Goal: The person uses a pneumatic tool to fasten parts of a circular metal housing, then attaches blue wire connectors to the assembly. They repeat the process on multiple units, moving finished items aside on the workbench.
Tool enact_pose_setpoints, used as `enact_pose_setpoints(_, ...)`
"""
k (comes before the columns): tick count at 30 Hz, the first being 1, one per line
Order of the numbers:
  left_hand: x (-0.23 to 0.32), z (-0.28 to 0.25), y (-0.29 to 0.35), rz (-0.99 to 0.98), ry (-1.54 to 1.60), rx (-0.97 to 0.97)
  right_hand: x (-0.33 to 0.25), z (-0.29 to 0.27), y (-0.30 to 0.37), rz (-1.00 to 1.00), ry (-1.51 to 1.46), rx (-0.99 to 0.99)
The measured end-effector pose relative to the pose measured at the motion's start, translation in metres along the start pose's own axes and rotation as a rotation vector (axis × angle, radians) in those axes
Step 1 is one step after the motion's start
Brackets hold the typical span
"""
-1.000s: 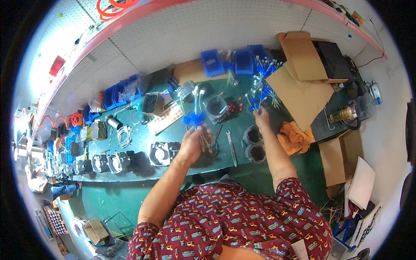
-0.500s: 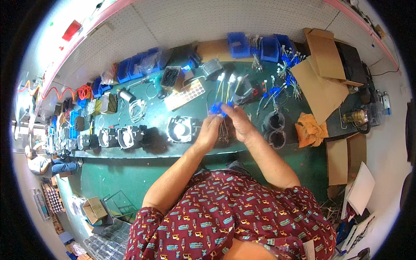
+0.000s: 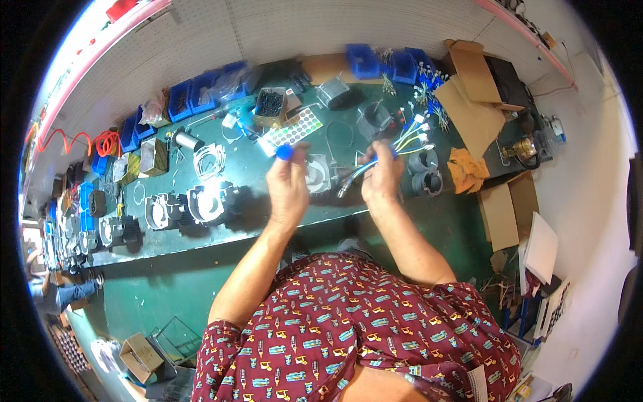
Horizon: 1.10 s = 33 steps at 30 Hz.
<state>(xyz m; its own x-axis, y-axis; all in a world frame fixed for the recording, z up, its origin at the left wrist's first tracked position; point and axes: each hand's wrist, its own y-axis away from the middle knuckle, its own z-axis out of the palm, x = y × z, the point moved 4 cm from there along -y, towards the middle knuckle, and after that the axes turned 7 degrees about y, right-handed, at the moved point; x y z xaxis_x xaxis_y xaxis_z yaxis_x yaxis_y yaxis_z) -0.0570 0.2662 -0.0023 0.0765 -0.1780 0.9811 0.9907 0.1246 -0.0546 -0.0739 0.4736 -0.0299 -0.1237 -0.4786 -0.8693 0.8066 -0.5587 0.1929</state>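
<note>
My left hand (image 3: 289, 191) pinches a small round blue piece (image 3: 284, 152) above the bench; its exact kind is blurred. In my right hand (image 3: 383, 177) is a bundle of wire leads (image 3: 406, 137), closed in the fingers. White connectors fan out at the bundle's far end, and thin metal tips point down to the left. Behind and between the hands lies a grey metal housing (image 3: 317, 175), partly hidden by my left hand. To the right of my right hand stand dark cylindrical housings (image 3: 424, 182).
Several metal housings (image 3: 204, 204) line the bench's front edge at left. A sticker sheet (image 3: 293, 134) and a box of small dark parts (image 3: 270, 105) lie behind. Blue bins (image 3: 362, 61) stand along the back. Right of these are more wire leads (image 3: 432, 90), cardboard (image 3: 469, 114) and an orange cloth (image 3: 466, 171).
My hands have moved apart from their shared hold on the wire leads. The left went left with a round blue piece; the right keeps the bundle, now tilted. The view has shifted.
</note>
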Motion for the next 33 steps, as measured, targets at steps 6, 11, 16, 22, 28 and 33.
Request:
enact_pose_setpoints(6,0.050,-0.035,-0.001,0.161,0.082,-0.424,0.034,-0.045,0.011,0.021,0.686,0.031)
enact_pose_setpoints(11,0.028,-0.068,-0.011,0.000,0.187,-0.427,0.098,-0.052,0.025,-0.032,0.820,-0.063)
enact_pose_setpoints(16,0.004,-0.092,-0.021,0.136,-0.083,-0.106,0.114,-0.038,0.036,-0.047,1.069,0.016)
enact_pose_setpoints(22,-0.050,-0.127,-0.005,-0.056,-0.414,-0.185,0.104,-0.029,0.001,-0.231,1.168,-0.194)
enact_pose_setpoints(28,-0.110,-0.144,0.031,-0.214,-0.697,-0.204,0.090,-0.017,-0.031,-0.266,1.199,-0.483)
enact_pose_setpoints(33,-0.132,-0.139,0.041,-0.316,-0.770,-0.204,0.093,-0.016,-0.045,-0.287,1.253,-0.600)
